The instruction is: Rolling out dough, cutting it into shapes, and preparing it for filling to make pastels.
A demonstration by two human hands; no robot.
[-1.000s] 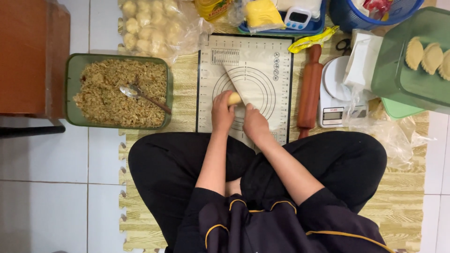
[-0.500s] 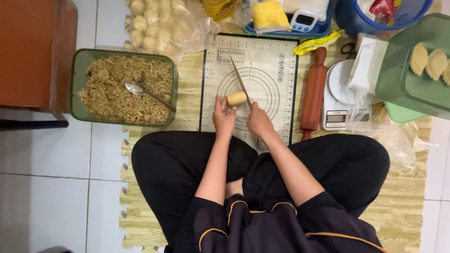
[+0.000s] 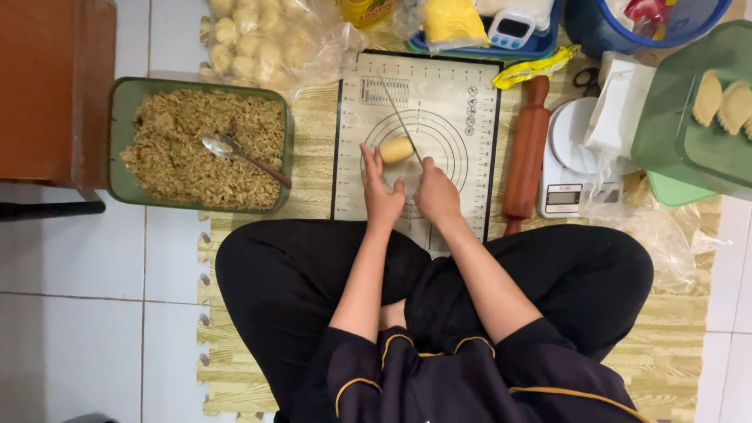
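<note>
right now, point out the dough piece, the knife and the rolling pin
dough piece (image 3: 396, 150), head view, middle of the yellow lump
knife (image 3: 401, 119), head view, midway along the blade
rolling pin (image 3: 526, 153), head view, middle of the barrel

Dough, steel, wood and plastic on a padded floor

Just beyond the hands, the dough log (image 3: 396, 150) looks smooth, pale and matt on a matt, rubbery-looking baking mat (image 3: 462, 110); the right hand (image 3: 436, 196) holds a knife (image 3: 401, 120) with a thin, shiny metal blade. Right of the hands lies a rolling pin (image 3: 525, 160) of polished reddish wood. Left of the left hand (image 3: 381, 192), a green plastic tub (image 3: 117, 125) holds a coarse, crumbly filling (image 3: 180, 168) and a glossy metal spoon (image 3: 223, 146). The floor mat (image 3: 313, 157) shows a wood-grain print.
</note>
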